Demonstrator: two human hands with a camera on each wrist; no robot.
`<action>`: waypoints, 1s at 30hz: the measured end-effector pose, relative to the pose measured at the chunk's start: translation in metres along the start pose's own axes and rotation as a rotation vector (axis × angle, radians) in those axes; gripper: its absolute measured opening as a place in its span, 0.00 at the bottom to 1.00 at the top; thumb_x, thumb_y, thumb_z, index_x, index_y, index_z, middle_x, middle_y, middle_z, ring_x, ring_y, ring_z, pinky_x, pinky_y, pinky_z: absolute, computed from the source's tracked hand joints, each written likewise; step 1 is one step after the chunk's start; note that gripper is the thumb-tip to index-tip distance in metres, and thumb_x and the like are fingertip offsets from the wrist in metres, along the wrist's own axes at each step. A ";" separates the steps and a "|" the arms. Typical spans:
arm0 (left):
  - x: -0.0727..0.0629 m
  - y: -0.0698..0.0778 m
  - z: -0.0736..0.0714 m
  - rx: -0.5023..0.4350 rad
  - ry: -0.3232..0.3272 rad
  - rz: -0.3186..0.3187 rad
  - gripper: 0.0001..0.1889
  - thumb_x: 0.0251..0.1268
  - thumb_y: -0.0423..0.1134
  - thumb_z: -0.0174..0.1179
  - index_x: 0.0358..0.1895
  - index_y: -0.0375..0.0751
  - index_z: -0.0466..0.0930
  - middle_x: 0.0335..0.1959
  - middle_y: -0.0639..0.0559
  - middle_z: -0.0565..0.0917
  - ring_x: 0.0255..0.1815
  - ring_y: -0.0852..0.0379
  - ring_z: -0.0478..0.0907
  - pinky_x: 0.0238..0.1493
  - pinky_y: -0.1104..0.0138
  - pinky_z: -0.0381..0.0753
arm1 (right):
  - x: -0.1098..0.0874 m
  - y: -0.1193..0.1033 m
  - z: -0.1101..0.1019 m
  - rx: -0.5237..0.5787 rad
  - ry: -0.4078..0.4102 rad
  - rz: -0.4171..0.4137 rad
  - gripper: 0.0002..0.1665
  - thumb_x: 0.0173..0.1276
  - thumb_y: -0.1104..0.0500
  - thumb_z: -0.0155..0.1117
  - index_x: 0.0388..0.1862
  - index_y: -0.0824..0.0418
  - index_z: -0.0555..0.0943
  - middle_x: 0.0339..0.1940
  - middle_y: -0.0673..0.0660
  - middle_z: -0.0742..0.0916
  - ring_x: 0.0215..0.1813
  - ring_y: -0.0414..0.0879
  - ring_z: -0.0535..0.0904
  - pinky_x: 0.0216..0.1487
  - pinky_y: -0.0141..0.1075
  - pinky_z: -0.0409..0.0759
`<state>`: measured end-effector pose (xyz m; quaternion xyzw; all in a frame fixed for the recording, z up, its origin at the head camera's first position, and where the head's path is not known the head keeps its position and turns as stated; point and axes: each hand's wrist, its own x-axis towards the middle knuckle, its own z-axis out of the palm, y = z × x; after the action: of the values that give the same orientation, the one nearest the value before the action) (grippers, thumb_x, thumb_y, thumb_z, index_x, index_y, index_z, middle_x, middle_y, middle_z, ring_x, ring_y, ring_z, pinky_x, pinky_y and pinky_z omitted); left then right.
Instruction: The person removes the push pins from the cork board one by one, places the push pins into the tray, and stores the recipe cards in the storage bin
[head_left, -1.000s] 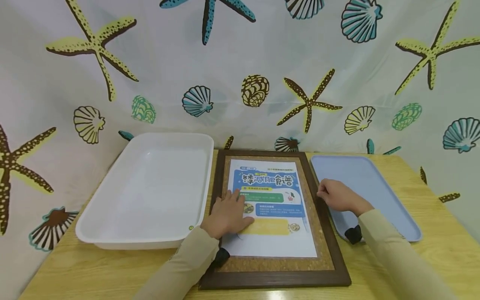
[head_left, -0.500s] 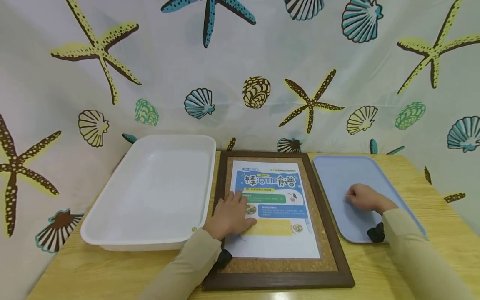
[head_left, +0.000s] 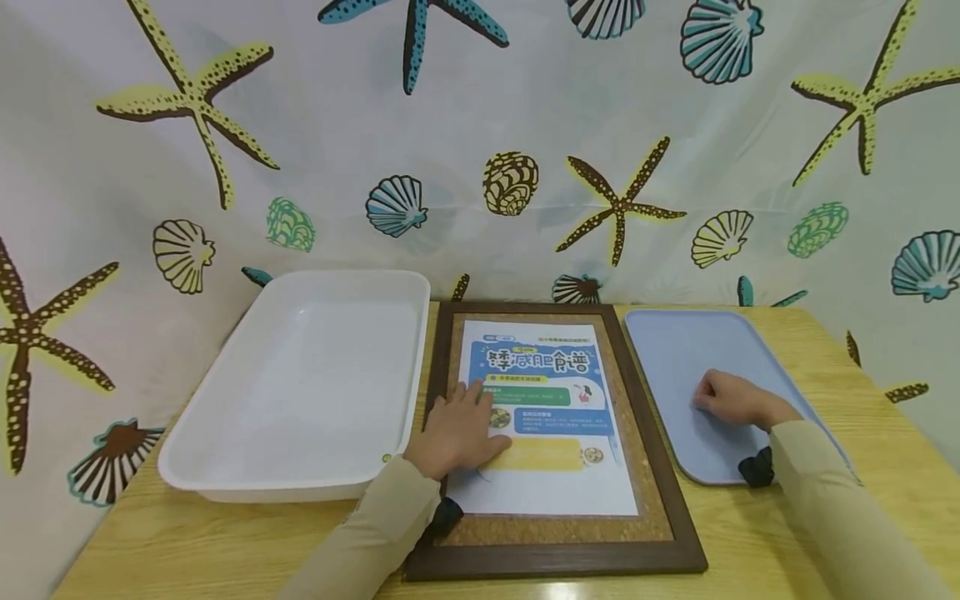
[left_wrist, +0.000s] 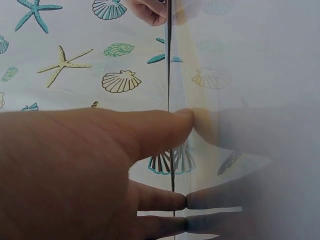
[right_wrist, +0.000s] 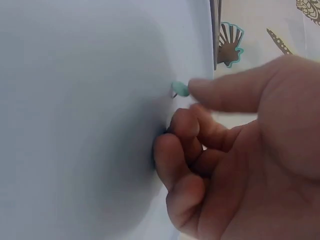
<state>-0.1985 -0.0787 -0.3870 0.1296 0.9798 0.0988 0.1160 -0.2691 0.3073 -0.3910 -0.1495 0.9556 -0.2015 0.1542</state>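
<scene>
A small green thumbtack [right_wrist: 179, 89] lies at the thumb tip of my right hand [right_wrist: 225, 155] in the right wrist view; I cannot tell whether it is pinched. The other fingers are curled, their tips right at the pale blue tray [right_wrist: 75, 100]. In the head view this right hand [head_left: 738, 398] is over the tray's [head_left: 682, 342] right part, and the tack is hidden. My left hand [head_left: 459, 429] rests with fingers spread on the left side of a printed sheet [head_left: 547, 496]. Under the sheet is a brown-framed cork board [head_left: 562, 531].
A large white basin [head_left: 307, 375] stands left of the board, close to its frame. All of it sits on a light wooden table [head_left: 247, 533]. Behind hangs a cloth [head_left: 465, 125] printed with starfish and shells.
My right hand has moved from the board's right edge rightward to over the blue tray, then barely shifted in the last half second. The left hand stays on the sheet.
</scene>
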 end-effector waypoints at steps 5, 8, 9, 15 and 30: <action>-0.002 -0.002 0.003 0.004 -0.009 -0.002 0.39 0.67 0.57 0.55 0.71 0.32 0.61 0.75 0.36 0.56 0.76 0.35 0.51 0.70 0.40 0.57 | -0.001 -0.010 0.005 0.106 0.020 0.002 0.15 0.72 0.58 0.55 0.37 0.69 0.63 0.29 0.56 0.69 0.34 0.48 0.66 0.35 0.36 0.65; -0.001 -0.003 0.004 0.007 -0.003 0.001 0.38 0.67 0.57 0.55 0.71 0.32 0.60 0.75 0.36 0.56 0.76 0.35 0.51 0.70 0.40 0.57 | 0.002 -0.021 0.007 0.120 0.063 -0.033 0.14 0.73 0.59 0.53 0.38 0.69 0.63 0.29 0.57 0.69 0.33 0.47 0.66 0.34 0.36 0.65; -0.001 -0.003 0.004 0.004 -0.001 0.001 0.38 0.67 0.56 0.55 0.71 0.32 0.60 0.75 0.36 0.56 0.76 0.35 0.51 0.70 0.40 0.57 | 0.004 -0.025 0.007 0.116 0.078 -0.048 0.14 0.73 0.59 0.53 0.39 0.70 0.64 0.29 0.57 0.70 0.32 0.47 0.67 0.34 0.36 0.65; 0.001 0.000 0.001 0.001 0.002 -0.002 0.38 0.67 0.56 0.55 0.71 0.32 0.60 0.75 0.36 0.56 0.76 0.35 0.51 0.70 0.41 0.56 | 0.017 -0.040 0.009 0.034 0.133 -0.156 0.10 0.72 0.62 0.54 0.39 0.70 0.73 0.28 0.56 0.77 0.28 0.43 0.69 0.30 0.35 0.68; 0.000 0.001 0.000 -0.003 -0.011 0.002 0.38 0.68 0.56 0.54 0.72 0.32 0.59 0.76 0.36 0.55 0.76 0.36 0.50 0.71 0.41 0.55 | 0.028 -0.056 0.021 0.083 0.172 -0.211 0.14 0.71 0.64 0.53 0.51 0.73 0.74 0.22 0.54 0.74 0.23 0.43 0.67 0.26 0.35 0.66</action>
<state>-0.1983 -0.0774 -0.3866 0.1307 0.9789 0.0998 0.1214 -0.2743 0.2415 -0.3913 -0.2245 0.9352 -0.2683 0.0556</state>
